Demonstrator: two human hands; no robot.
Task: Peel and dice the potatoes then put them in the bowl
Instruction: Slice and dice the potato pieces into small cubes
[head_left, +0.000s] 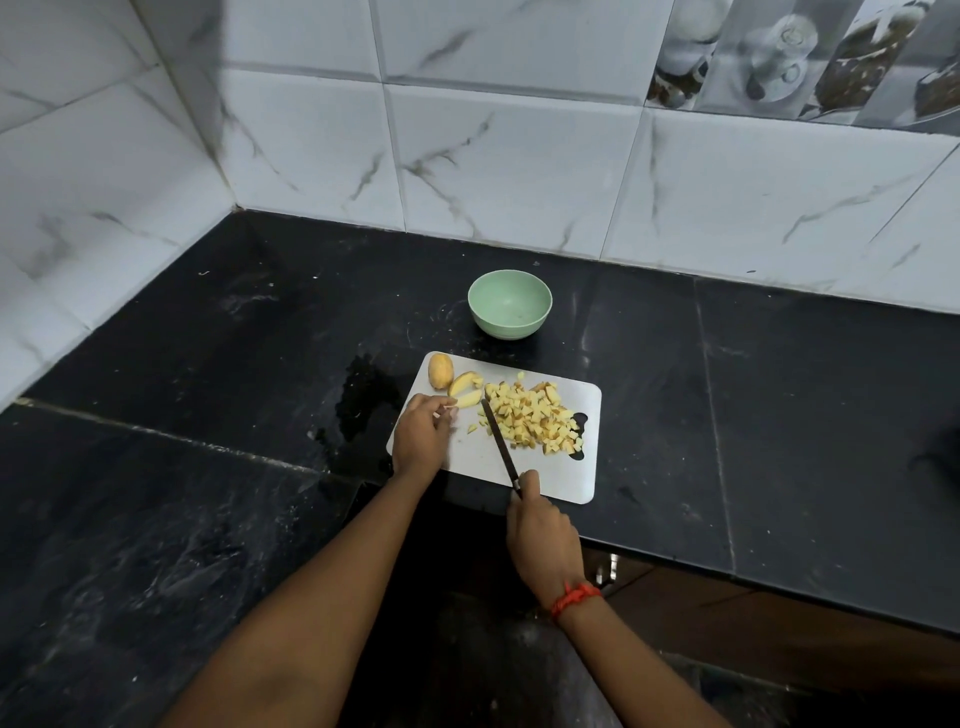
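The right hand (543, 540) grips the knife (498, 441), blade beside the diced potato (535, 421) on the cutting board (566, 478); left hand (421, 436) curls by the potato wedges (465, 389), its hold unclear; bowl (509, 304) stands beyond

The bowl (510, 304) beyond the left hand (423, 436) is pale mint green. The board (571, 467) under that hand is plain greyish white. To its right the dice (535, 421) are pale yellow with tan-brown skin edges. The wedges (466, 391) by its fingertips are yellow, and the potato (440, 371) just beyond is golden tan. The knife (497, 441) in the right hand (543, 540) is black. A red thread (575, 597) circles that wrist. The counter (208, 467) is black with faint grey-white flecks. The tiles (519, 156) are white with grey marble veins; the picture tiles (831, 62) far right carry grey and brown prints.
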